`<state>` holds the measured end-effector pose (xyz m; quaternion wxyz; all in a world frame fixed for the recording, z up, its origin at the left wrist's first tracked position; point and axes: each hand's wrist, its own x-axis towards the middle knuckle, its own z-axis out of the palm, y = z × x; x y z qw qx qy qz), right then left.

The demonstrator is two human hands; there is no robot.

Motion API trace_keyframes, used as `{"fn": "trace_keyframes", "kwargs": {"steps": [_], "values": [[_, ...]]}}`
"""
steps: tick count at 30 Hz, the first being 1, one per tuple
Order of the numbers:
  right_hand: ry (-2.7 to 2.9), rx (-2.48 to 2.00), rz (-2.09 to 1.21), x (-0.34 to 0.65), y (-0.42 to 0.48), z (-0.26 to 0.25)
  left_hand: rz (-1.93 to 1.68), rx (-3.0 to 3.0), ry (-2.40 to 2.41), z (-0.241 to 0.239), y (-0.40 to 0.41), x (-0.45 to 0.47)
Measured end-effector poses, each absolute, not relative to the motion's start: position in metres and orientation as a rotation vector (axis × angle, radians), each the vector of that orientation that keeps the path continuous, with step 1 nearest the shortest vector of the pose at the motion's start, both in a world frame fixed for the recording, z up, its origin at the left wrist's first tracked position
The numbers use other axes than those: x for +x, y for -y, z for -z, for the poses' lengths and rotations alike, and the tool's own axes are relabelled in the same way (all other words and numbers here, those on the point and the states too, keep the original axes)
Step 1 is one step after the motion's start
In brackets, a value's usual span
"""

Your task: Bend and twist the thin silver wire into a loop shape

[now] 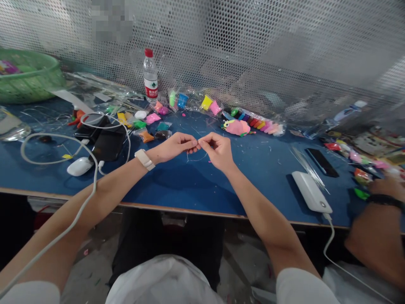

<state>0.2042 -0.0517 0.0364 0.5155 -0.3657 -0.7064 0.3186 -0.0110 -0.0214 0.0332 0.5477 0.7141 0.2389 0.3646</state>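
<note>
My left hand (177,146) and my right hand (219,151) meet fingertip to fingertip above the middle of the blue table. Both are closed in a pinch. A fine, pale thread (198,160) loops down below the fingertips; whether it is wire or line I cannot tell. Its ends are hidden between the fingers. Just beyond my right hand lies a pink clay figure (237,127) with a yellow face. Small bags of coloured clay (146,135) are spread past my left hand.
A red-capped water bottle (151,78) stands against the perforated metal screen. On the left are a green basket (30,80), a black phone (109,141) and a white cable (58,136). To the right lie a white power bank (311,192), another phone (322,162) and a co-worker's arm (376,228).
</note>
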Motion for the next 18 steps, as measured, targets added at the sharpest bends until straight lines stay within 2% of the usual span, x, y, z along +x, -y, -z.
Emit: {"fn": "trace_keyframes", "kwargs": {"steps": [6, 14, 18], "values": [[1.654, -0.932, -0.642, 0.203, 0.050, -0.036, -0.945, 1.922, -0.709, -0.037, 0.027, -0.010], [1.654, -0.978, -0.691, 0.200, 0.051, -0.033, -1.184, 2.144, -0.897, -0.027, 0.034, -0.003], [1.673, -0.980, -0.666, 0.200, 0.053, -0.036, -1.369, 2.434, -0.918, -0.023, 0.034, -0.007]]}}
